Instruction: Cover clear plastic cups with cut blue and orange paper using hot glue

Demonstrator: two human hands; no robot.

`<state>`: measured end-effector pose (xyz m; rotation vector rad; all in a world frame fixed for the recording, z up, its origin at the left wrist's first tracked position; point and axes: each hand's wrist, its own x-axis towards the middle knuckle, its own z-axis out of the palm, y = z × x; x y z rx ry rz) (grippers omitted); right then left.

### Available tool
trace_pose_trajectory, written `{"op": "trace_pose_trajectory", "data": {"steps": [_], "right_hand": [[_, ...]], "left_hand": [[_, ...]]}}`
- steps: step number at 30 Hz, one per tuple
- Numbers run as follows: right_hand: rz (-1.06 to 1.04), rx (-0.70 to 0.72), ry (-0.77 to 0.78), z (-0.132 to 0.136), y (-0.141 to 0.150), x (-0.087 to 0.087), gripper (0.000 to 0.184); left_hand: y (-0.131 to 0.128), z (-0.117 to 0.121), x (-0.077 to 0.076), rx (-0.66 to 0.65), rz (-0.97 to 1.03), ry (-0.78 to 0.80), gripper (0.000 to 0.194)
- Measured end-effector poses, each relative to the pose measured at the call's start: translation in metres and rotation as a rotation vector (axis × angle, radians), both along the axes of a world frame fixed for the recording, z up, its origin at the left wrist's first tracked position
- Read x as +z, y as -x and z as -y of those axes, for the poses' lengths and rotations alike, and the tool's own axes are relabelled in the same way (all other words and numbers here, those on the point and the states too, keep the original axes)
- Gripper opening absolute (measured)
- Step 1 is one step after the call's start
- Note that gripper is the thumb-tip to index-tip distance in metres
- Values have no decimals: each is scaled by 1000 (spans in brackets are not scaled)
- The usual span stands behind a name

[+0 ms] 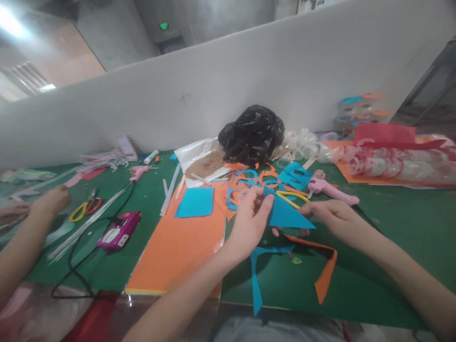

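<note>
Head view: blue paper triangle (288, 213) in left grip (250, 222)

1 head-worn camera looks forward and down, close over a green table (399, 237).

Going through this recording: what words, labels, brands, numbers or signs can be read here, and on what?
Nothing is legible: the green lit sign above the doorway is too small, and the white label on the magenta plastic device and the markings on the white tube are too blurred.
</note>
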<state>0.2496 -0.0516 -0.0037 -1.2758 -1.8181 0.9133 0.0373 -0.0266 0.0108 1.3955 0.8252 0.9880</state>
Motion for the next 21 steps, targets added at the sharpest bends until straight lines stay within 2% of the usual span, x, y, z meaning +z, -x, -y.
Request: {"op": "trace_pose_trajectory", "data": {"steps": [2, 4, 7, 10, 16, 21], "right_hand": [[-8, -82, -143, 1, 0, -4, 59], [23, -94, -294, 0, 0, -8, 41], [108, 4, -464, -1, -1, -14, 28], [137, 70, -550, -4, -1, -17, 26], [138, 100, -605, -4, -2, -16, 20], [115, 60, -484, -2, 1, -12, 22]], "left_hand": [[1, 0, 3, -2, 9, 23, 31], [2, 0, 4, 1, 22, 43, 34], [1, 0, 2, -21, 20, 52, 36], [0, 2, -2, -32, -25, 66, 34], [-1, 6, -4, -72, -98, 106, 29], [-4, 8, -4, -120, -61, 94, 29]]}}
